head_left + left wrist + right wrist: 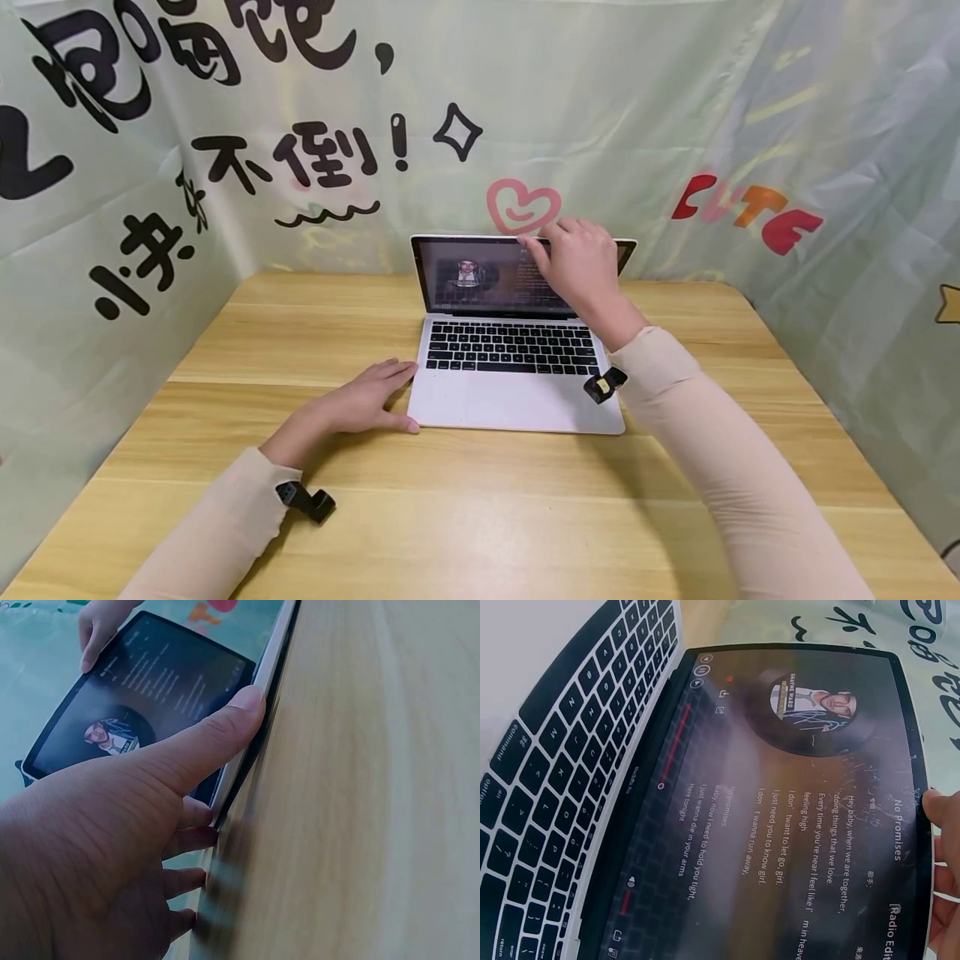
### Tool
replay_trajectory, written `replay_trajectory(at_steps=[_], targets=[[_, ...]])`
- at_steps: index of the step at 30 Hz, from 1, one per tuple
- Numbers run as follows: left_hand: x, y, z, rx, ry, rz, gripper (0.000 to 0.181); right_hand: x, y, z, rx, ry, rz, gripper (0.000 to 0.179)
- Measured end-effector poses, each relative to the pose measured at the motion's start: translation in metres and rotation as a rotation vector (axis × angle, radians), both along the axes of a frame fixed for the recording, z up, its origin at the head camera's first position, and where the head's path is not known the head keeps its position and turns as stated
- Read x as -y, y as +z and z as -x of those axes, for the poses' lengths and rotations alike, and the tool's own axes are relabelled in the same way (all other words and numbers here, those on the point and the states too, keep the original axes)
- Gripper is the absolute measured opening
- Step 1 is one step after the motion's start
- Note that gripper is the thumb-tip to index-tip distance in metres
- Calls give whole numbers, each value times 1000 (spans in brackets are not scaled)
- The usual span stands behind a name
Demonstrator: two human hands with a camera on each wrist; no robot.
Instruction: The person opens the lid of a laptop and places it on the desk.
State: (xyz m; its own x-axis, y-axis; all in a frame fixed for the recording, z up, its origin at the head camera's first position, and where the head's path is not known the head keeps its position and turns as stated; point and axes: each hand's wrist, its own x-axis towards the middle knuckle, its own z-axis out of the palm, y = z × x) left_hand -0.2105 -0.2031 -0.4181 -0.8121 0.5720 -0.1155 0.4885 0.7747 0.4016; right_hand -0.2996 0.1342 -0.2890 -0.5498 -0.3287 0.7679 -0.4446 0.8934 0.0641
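Note:
A silver laptop (517,402) stands unfolded on the wooden table, its screen (802,787) lit with song lyrics and a round portrait picture. At the top edge of the lid, my right hand (581,262) pinches the rim, thumb on the screen side and fingers behind; the right wrist view shows that thumb (937,810) at the screen's border. My left hand (363,398) rests on the table at the laptop's left side. Its fairly straight fingers touch the base's edge, and the thumb (225,724) lies by the front left corner.
Pale fabric (600,100) with black writing and colored drawings hangs behind and on both sides of the table (480,517). A small black wrist device (306,502) is on the left sleeve, another device (605,385) on the right one, over the laptop's right side.

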Motion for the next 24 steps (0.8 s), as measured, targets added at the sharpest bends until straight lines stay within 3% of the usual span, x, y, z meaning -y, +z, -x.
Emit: replay_trajectory(at_steps=[16, 24], targets=[[1, -1, 0, 2, 8, 5, 111, 4, 10, 25, 95, -67, 10, 47], [0, -1, 0, -1, 6, 5, 111, 6, 16, 38, 204, -112, 18, 47]])
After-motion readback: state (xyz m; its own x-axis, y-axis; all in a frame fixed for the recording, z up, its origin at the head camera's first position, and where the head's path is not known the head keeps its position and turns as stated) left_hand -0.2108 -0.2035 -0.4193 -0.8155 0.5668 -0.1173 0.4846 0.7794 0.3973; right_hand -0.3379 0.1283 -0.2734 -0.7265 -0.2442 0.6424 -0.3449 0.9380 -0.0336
